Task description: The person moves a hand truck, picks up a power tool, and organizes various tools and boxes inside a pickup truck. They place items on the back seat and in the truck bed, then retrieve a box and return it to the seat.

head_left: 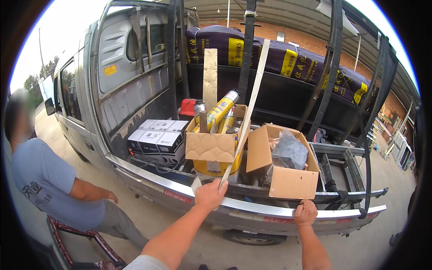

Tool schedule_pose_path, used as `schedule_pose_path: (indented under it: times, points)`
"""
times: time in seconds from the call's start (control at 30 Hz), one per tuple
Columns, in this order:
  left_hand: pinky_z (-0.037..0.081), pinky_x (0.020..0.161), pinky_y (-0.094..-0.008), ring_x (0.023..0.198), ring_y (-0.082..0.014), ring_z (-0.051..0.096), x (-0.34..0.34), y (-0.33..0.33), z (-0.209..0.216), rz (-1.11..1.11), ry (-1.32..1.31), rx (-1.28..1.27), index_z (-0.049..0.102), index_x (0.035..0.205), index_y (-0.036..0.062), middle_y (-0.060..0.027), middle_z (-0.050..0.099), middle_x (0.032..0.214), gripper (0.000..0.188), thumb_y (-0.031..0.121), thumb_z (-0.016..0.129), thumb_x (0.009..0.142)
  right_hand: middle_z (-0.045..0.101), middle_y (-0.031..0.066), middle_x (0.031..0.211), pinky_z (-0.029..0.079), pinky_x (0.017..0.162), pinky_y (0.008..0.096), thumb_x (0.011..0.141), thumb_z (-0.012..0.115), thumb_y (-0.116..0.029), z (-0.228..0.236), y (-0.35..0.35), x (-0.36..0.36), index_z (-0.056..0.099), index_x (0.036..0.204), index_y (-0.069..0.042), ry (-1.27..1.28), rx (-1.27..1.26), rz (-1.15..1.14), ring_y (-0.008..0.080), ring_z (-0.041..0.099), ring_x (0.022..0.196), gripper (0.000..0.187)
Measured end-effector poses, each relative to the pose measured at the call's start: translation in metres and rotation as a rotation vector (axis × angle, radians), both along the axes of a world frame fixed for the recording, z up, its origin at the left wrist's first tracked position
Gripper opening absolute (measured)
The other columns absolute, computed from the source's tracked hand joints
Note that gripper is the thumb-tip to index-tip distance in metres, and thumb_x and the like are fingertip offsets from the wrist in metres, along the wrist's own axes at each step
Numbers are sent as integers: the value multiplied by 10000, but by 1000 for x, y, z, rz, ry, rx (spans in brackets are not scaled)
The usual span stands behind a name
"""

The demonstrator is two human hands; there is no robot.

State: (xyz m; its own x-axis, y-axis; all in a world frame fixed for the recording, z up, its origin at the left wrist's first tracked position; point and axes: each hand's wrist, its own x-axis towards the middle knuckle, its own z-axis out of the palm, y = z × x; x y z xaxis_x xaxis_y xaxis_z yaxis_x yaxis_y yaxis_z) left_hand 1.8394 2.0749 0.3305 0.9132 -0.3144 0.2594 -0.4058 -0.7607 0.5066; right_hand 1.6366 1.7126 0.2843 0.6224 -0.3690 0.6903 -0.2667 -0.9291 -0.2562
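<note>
My left hand (210,195) is closed around the lower end of a long pale strip (253,94), which slants up past the front of an open carton. That carton (209,148) holds several yellow spray-foam cans (220,110) and sits on a yellow container (211,168). Next to my left fingers is a small whitish piece (195,183). At the truck bed's side rail (252,207), my right hand (306,212) has its fingers curled over the edge, just below the flap of a second open carton (292,183). Dark grey plastic (289,150) lies inside this carton.
A black-and-white box (158,136) and a red case (189,107) stand left in the bed. Dark wrapped long packages (216,45) lie behind metal posts (246,58). Metal frames (337,164) fill the right. A person (58,180) stands at left beside a dark-red frame (83,243).
</note>
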Motion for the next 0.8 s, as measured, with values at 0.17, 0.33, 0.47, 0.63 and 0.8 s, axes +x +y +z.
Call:
schedule_pose_path:
  times: [0.17, 0.33, 0.47, 0.63, 0.8]
  points:
    - [507, 669, -574, 745, -425, 693, 0, 1, 0, -13, -30, -22, 630, 913, 105, -165, 702, 736, 473, 524, 492, 1084, 639, 148, 764, 509, 672, 495, 825, 570, -84, 2, 1, 1, 661, 835, -59, -9, -13, 12, 374, 634, 743, 95]
    - [507, 660, -564, 736, -417, 687, 1, 3, -5, -17, -34, -41, 626, 913, 105, -158, 690, 725, 458, 513, 503, 1083, 641, 154, 773, 508, 676, 500, 827, 558, -77, 3, 4, 2, 656, 838, -48, -9, 13, 25, 382, 632, 746, 103]
    - [517, 681, -563, 765, -408, 703, 2, 2, -4, -23, 24, -17, 637, 962, 117, -148, 712, 759, 456, 527, 482, 1089, 641, 155, 778, 505, 679, 501, 830, 548, -64, 3, 2, 0, 649, 836, -45, 17, 26, 20, 385, 629, 753, 103]
    - [501, 655, -572, 751, -412, 695, 5, 3, -10, -33, 16, -52, 644, 963, 134, -143, 719, 772, 452, 530, 470, 1093, 642, 155, 786, 501, 677, 505, 838, 540, -66, -2, 0, 1, 640, 830, -49, 24, 18, 20, 386, 627, 755, 103]
    - [508, 636, -560, 713, -413, 691, 4, 4, -11, -20, -46, -58, 628, 912, 106, -156, 706, 727, 451, 502, 503, 1087, 637, 184, 795, 510, 716, 496, 863, 519, -92, -2, 1, 1, 635, 834, -30, 42, 48, 6, 406, 635, 770, 135]
